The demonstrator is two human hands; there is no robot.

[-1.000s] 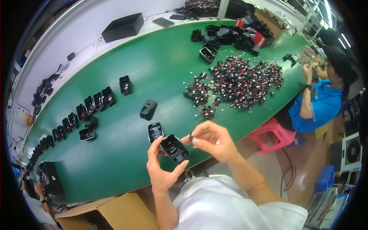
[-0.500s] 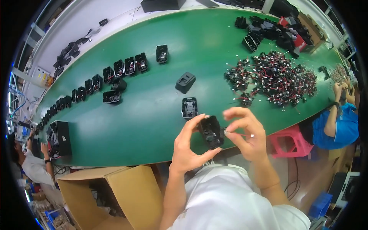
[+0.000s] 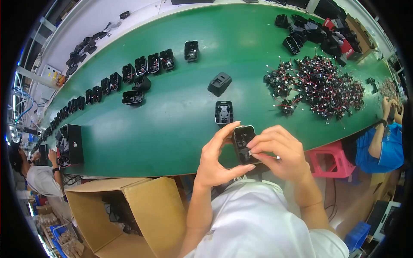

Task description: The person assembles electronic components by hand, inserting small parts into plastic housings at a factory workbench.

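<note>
Close to the table's front edge, my left hand (image 3: 211, 164) grips an open black plastic housing (image 3: 243, 138) between thumb and fingers, its hollow side facing up. My right hand (image 3: 284, 155) pinches a small wired part against the inside of that housing. Its white plug end (image 3: 278, 158) pokes out beside the fingers; the rest is mostly hidden. Just beyond my hands stands another open housing (image 3: 224, 112) with grey parts inside. Farther back lies a black shell (image 3: 220, 83), closed side up with slots on top.
A big pile of red-and-black wired parts (image 3: 329, 88) covers the right of the green table (image 3: 172, 133). Black shells (image 3: 318, 34) heap up behind it. Open housings (image 3: 141, 65) line the left. A cardboard box (image 3: 157, 215) stands below. Co-workers sit at both ends, one in blue (image 3: 378, 146).
My right hand has moved in over the housing, bringing the small wired part inside it. The housing has turned slightly in my left hand. The whole view has shifted a little.
</note>
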